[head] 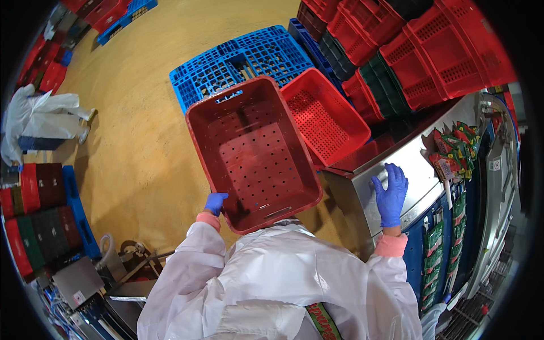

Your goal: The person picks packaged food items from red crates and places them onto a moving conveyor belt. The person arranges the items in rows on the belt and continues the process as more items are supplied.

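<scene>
My left hand [216, 203], in a blue glove, grips the left rim of a dark red plastic crate [257, 157] with small round drain holes. The crate has nothing in it and leans against the front of my white coverall. My right hand [391, 191], also gloved in blue, is spread with fingers apart over the steel surface [365, 199] of a packing machine and holds nothing. To its right a pile of red and green packets [452, 153] lies at the end of the machine. Rows of green packets [432, 255] lie on the blue conveyor beside my right forearm.
A bright red crate [325, 119] and a blue plastic pallet [238, 55] are beyond the dark crate. Stacked red crates [446, 55] rise at upper right. A person in white [46, 114] stands far left, near stacked crates [42, 229] on a pallet. A sleeved arm [433, 318] shows at lower right.
</scene>
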`<action>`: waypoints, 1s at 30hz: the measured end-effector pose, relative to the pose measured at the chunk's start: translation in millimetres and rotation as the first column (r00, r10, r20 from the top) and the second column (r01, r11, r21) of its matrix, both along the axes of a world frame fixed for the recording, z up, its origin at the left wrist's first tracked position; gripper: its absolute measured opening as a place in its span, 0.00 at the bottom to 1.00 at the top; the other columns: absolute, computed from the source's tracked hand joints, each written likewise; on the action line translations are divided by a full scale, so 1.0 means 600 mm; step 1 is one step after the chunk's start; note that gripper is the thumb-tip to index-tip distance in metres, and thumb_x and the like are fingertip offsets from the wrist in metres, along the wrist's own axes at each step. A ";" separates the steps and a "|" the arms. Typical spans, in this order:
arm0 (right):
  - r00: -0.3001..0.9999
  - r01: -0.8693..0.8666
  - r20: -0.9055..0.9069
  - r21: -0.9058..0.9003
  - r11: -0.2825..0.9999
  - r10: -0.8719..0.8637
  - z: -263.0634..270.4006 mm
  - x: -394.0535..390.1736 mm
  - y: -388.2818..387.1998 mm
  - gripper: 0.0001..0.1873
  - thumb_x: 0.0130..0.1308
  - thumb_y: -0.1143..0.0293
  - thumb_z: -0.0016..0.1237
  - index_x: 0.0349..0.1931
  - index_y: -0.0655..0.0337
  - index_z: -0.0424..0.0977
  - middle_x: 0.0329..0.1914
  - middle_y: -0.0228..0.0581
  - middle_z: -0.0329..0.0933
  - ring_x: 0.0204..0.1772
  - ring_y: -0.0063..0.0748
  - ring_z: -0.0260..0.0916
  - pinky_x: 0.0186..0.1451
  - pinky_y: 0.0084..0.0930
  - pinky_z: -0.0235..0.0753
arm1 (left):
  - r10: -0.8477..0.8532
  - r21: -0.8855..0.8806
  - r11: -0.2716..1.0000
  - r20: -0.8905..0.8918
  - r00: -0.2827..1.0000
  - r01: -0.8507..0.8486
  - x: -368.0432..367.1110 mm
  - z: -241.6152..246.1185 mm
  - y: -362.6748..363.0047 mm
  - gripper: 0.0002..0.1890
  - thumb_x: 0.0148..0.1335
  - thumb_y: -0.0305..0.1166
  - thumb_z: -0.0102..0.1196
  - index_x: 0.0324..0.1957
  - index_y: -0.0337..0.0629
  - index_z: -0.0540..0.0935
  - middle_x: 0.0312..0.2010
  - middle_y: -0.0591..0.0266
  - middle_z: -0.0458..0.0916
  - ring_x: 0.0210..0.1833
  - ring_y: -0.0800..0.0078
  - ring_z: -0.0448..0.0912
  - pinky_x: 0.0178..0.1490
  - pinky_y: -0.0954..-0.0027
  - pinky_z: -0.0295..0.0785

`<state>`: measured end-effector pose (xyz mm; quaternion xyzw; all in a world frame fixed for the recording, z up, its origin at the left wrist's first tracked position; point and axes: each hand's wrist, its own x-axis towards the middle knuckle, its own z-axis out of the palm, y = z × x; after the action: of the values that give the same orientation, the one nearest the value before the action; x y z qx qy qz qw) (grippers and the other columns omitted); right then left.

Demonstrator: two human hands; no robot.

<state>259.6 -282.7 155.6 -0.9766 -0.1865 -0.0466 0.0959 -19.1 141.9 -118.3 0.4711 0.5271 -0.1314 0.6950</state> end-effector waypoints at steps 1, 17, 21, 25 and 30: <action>0.993 0.105 -0.034 -0.117 0.988 -0.109 -0.015 0.004 -0.010 0.34 0.58 0.58 0.55 0.63 0.58 0.61 0.68 0.47 0.59 0.71 0.53 0.50 0.70 0.56 0.46 | -0.065 0.007 0.998 -0.073 0.995 0.066 0.005 0.018 0.008 0.16 0.55 0.31 0.58 0.44 0.31 0.79 0.34 0.51 0.82 0.34 0.58 0.81 0.31 0.58 0.75; 0.987 0.131 -0.073 -0.176 0.976 -0.145 -0.040 0.017 -0.003 0.43 0.59 0.48 0.49 0.69 0.61 0.50 0.76 0.47 0.42 0.78 0.56 0.31 0.72 0.63 0.28 | 0.016 0.268 0.963 0.052 0.999 -0.030 0.293 -0.006 0.072 0.13 0.48 0.28 0.58 0.36 0.31 0.81 0.31 0.53 0.79 0.34 0.61 0.75 0.40 0.60 0.70; 0.985 0.120 -0.106 -0.168 0.979 -0.139 -0.034 0.021 -0.003 0.43 0.59 0.48 0.48 0.69 0.62 0.50 0.76 0.48 0.42 0.77 0.58 0.31 0.71 0.64 0.27 | 0.021 0.293 0.956 0.036 0.999 -0.031 0.361 0.019 0.081 0.13 0.47 0.26 0.57 0.36 0.32 0.81 0.31 0.54 0.79 0.35 0.61 0.76 0.40 0.60 0.70; 0.983 0.110 -0.123 -0.181 0.977 -0.133 -0.037 0.024 -0.007 0.44 0.59 0.46 0.48 0.69 0.63 0.50 0.75 0.51 0.42 0.77 0.60 0.31 0.70 0.66 0.27 | -0.018 0.248 0.969 0.100 0.995 -0.008 0.440 0.076 0.081 0.15 0.45 0.25 0.55 0.38 0.32 0.80 0.31 0.55 0.79 0.34 0.61 0.77 0.39 0.60 0.73; 0.984 0.089 -0.141 -0.151 0.984 -0.111 -0.034 0.027 -0.011 0.44 0.60 0.45 0.47 0.69 0.63 0.49 0.75 0.54 0.41 0.77 0.63 0.30 0.70 0.67 0.25 | -0.140 0.303 0.948 0.137 0.981 0.093 0.527 0.133 0.083 0.14 0.46 0.28 0.56 0.36 0.32 0.79 0.29 0.53 0.78 0.28 0.60 0.77 0.31 0.58 0.73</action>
<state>275.9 -289.4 135.2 -0.9899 -0.1324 0.0354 0.0362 297.3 191.7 -38.3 0.6088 0.4559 -0.0545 0.6469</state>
